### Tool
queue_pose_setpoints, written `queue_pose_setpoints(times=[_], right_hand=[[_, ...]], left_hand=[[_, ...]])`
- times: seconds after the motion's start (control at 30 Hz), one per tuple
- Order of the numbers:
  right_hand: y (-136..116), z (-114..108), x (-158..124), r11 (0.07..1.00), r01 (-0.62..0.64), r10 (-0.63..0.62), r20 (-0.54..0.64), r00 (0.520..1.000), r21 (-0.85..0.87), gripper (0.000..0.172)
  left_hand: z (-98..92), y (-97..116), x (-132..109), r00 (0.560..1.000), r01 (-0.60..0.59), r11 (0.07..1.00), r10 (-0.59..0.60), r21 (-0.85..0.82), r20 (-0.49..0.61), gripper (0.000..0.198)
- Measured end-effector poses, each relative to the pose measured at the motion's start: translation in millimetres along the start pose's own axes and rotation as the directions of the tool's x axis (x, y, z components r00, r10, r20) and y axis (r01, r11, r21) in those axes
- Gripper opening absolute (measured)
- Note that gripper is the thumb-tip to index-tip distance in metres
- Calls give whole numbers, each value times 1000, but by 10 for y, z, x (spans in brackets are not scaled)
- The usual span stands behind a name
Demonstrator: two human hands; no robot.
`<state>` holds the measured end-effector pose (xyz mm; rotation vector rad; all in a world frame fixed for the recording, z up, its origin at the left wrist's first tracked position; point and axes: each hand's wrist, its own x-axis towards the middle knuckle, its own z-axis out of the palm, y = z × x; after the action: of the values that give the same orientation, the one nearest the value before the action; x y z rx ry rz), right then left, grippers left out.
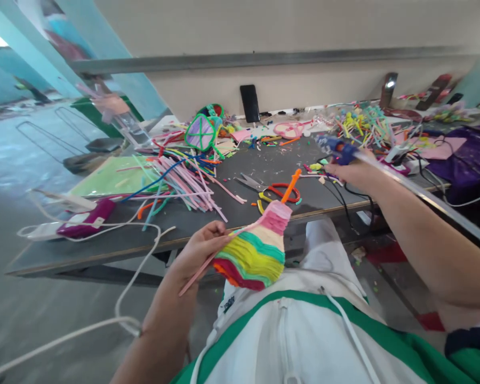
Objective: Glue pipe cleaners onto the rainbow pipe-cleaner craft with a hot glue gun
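My left hand (198, 248) is closed on the lower left side of a striped fan-shaped craft piece (260, 248), in pink, cream, teal, yellow and red rows with an orange stem. A loose pink pipe cleaner (192, 281) passes under the same fingers along its edge. My right hand (356, 173) grips a blue hot glue gun (338, 149) over the table, nozzle to the left, apart from the craft piece. A long clear glue stick (424, 197) trails from its back. Scissors (260, 186) lie partly open between the hands, beyond the craft piece.
Pipe cleaners (184, 181) lie heaped on the dark table (240, 160), beside a green sheet (108, 178). A purple power strip (86, 218) with white cable sits at the left edge. A phone (250, 103) leans on the back wall. Black cords (344, 202) hang near my right hand.
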<state>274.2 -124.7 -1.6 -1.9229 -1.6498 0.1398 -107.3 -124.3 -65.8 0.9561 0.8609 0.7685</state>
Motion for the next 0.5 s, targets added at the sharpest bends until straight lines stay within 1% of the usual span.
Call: queue_pose_setpoints(times=[0.03,0.07,0.13,0.27,0.37,0.5], right_hand=[[61,54,67,990,15,-12,25,1000,-140,31],[102,125,126,982,29,-23,35,999,-186,30],[136,291,224,973,60,-42,84,996,-223,35],[130,574,404,965,83,-57,109,992,-250,48],[166,673,594,961,111,-75,145,987,-254,53],[295,706,847,951,151,-99,197,975,-271,64]], left_hand=[[-34,8,-35,1000,-9,1000,9,-13,-20,36],[-60,15,-65,999,-12,1000,11,-22,-41,36],[-94,25,-108,996,-42,998,38,-46,-82,34],[-123,42,-137,997,-45,998,42,-48,-61,32],[-135,44,-131,998,-28,999,26,-40,-51,31],[-115,13,-102,999,-22,998,20,-59,-32,33]])
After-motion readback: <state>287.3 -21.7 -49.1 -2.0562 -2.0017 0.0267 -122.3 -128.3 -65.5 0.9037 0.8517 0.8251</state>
